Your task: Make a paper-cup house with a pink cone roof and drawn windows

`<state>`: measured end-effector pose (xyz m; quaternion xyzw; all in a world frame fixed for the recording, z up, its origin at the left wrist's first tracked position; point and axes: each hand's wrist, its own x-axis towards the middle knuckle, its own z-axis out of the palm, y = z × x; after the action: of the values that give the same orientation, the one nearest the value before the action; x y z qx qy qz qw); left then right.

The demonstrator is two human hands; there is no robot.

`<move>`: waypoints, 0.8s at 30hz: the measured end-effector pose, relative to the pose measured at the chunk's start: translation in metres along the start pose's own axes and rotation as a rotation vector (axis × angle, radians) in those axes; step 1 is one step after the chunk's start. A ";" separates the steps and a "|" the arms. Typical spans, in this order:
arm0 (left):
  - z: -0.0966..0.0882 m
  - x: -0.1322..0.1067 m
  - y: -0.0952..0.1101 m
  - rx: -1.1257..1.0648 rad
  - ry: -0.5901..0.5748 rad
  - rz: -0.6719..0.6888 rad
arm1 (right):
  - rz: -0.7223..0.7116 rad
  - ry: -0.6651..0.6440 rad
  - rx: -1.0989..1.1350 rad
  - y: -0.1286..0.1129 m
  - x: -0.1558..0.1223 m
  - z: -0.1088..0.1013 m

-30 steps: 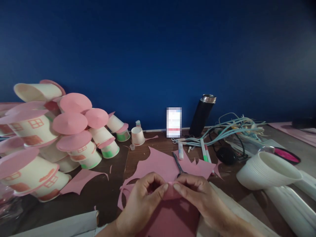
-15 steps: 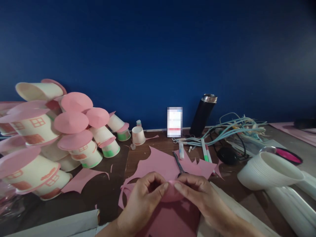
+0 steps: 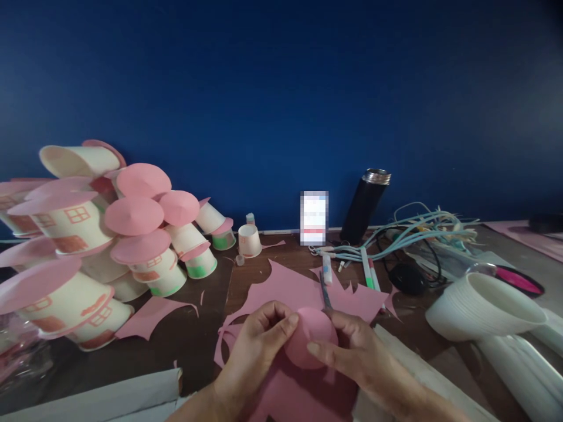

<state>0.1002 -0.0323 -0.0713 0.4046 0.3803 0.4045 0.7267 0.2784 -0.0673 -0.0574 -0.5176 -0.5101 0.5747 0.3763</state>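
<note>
A round pink paper disc, slightly bent, is between my two hands. My left hand pinches its left edge between thumb and fingers. On the other side, my right hand grips the disc, with the thumb across its face and the fingers behind. Beneath and beyond my hands lie cut pink paper sheets with curved notches. Dark-handled scissors rest on the paper just past the disc, their handles hidden behind my right hand. A glue tube lies near the blades.
Paper-cup houses with pink roofs are stacked at the left. A small paper cup stands by the wall. At the right are a black bottle, light-blue cables, markers and nested paper cups. A pink scrap lies left.
The pink disc has turned so that its face shows more. My right thumb has slid lower, onto the disc's face, and my right hand has moved slightly right.
</note>
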 end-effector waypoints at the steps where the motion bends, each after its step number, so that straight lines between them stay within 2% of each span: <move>1: 0.001 0.000 0.000 -0.009 0.010 -0.003 | 0.003 0.011 0.000 0.000 0.000 0.001; 8: 0.005 -0.003 0.001 -0.118 -0.038 -0.098 | -0.034 0.061 -0.068 -0.001 -0.001 0.002; 12: 0.005 -0.002 0.000 -0.116 -0.019 -0.087 | -0.045 0.063 -0.089 -0.002 0.000 0.004; 18: -0.003 0.005 -0.005 -0.032 -0.065 -0.102 | -0.064 0.031 -0.135 -0.007 -0.002 0.005; 24: -0.001 0.002 0.001 -0.073 -0.037 -0.134 | -0.010 -0.014 -0.097 -0.008 -0.003 0.003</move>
<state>0.1000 -0.0295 -0.0709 0.3587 0.3781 0.3609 0.7734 0.2756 -0.0694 -0.0493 -0.5290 -0.5425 0.5509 0.3499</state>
